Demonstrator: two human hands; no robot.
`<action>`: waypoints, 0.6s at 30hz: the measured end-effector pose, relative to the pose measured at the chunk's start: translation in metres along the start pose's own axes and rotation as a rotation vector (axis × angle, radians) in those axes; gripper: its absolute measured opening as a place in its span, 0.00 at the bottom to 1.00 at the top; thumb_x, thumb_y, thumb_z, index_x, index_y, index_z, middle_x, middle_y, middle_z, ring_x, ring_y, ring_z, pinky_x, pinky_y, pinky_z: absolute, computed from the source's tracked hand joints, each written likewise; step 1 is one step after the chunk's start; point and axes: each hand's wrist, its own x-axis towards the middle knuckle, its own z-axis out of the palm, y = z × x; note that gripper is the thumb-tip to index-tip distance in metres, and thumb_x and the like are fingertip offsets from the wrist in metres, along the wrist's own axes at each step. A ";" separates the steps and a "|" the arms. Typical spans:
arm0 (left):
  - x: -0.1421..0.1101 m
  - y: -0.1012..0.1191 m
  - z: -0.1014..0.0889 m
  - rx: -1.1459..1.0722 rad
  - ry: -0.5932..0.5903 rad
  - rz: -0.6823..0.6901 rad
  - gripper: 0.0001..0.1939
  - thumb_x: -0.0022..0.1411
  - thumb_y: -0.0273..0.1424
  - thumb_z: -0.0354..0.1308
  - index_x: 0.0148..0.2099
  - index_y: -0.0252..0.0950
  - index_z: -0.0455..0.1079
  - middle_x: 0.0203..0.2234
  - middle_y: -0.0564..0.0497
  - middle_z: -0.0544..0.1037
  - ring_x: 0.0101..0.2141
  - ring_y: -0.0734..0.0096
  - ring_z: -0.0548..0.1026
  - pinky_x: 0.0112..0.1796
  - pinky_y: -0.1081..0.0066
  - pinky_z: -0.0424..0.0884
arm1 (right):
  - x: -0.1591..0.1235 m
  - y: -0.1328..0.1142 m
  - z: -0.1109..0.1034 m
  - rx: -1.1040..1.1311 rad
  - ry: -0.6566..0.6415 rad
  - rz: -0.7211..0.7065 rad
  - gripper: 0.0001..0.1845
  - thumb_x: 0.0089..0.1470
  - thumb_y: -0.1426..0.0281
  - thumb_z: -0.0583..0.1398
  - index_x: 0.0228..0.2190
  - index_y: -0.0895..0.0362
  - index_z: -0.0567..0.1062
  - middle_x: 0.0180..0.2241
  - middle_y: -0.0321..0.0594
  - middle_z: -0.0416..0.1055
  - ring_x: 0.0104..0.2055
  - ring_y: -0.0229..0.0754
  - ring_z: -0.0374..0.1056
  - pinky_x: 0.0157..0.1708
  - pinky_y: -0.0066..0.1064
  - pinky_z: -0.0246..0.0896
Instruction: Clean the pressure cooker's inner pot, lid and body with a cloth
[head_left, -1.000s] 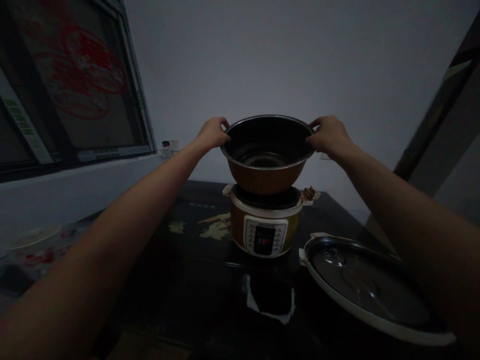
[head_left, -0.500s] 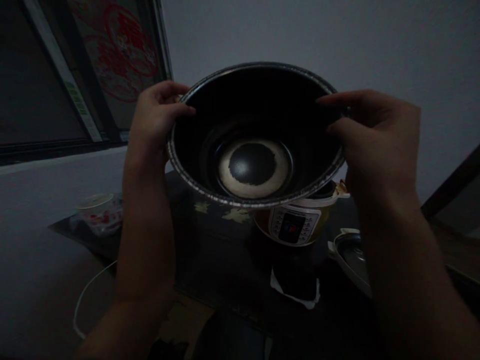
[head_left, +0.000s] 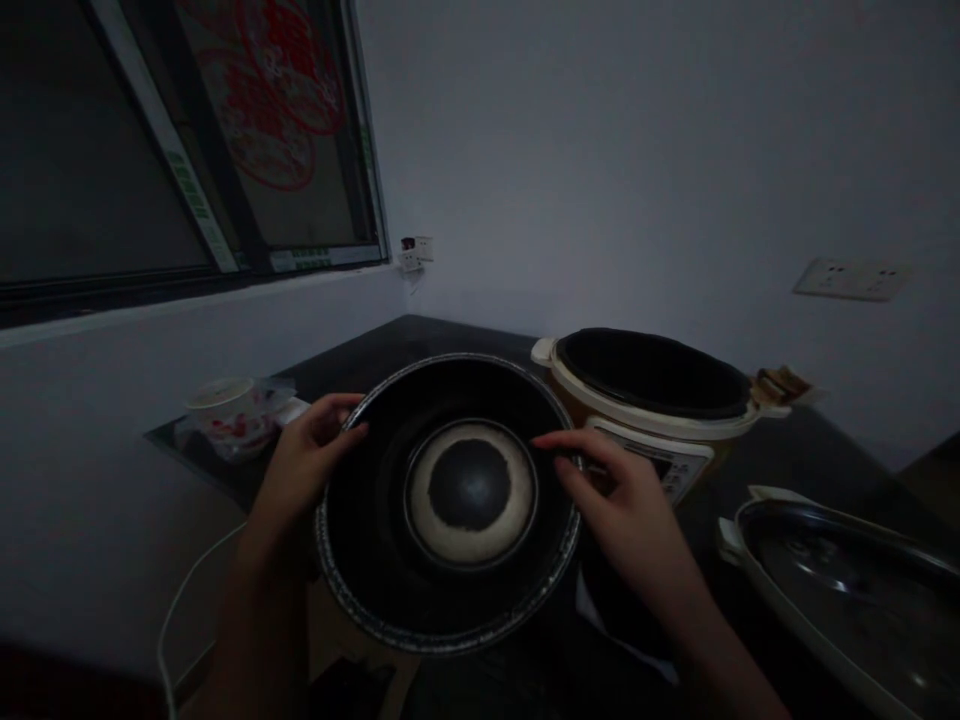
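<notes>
A round black inner pot [head_left: 450,600] with a worn, pale ring on its bottom is held up in front of me, its mouth tilted toward the camera. My left hand [head_left: 304,455] pinches the left rim, thumb inside. On the right rim my right hand [head_left: 611,485] grips with thumb and forefinger over the edge; its other fingers are partly hidden. Behind and to the right stands an electric cooker [head_left: 652,420], lidless, with a dark cavity and a control panel. Its lid [head_left: 840,580] lies at the right on the dark counter.
On the counter's left end sits a tub in a plastic bag [head_left: 236,415]. A white cord [head_left: 184,590] hangs at the lower left. Wall sockets [head_left: 851,280] are above the counter [head_left: 405,340], and a window [head_left: 285,130] is at the left.
The pot and both hands have moved lower, uncovering the cooker's open top. The view has shifted, so more of the lid, counter and wall sockets shows.
</notes>
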 end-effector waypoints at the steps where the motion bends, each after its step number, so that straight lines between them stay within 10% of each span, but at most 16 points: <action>1: 0.004 -0.007 -0.001 0.023 -0.026 -0.010 0.25 0.43 0.41 0.67 0.43 0.37 0.71 0.30 0.54 0.76 0.30 0.68 0.74 0.29 0.73 0.68 | -0.002 0.008 0.004 0.022 -0.041 0.031 0.13 0.51 0.69 0.55 0.36 0.55 0.78 0.33 0.40 0.72 0.29 0.40 0.64 0.27 0.30 0.56; 18: 0.038 -0.052 0.015 0.186 -0.192 -0.080 0.24 0.44 0.41 0.66 0.43 0.36 0.74 0.29 0.51 0.79 0.33 0.61 0.76 0.34 0.68 0.70 | -0.015 0.065 0.024 0.188 -0.139 0.244 0.10 0.47 0.68 0.57 0.32 0.55 0.76 0.33 0.40 0.69 0.30 0.40 0.63 0.29 0.31 0.57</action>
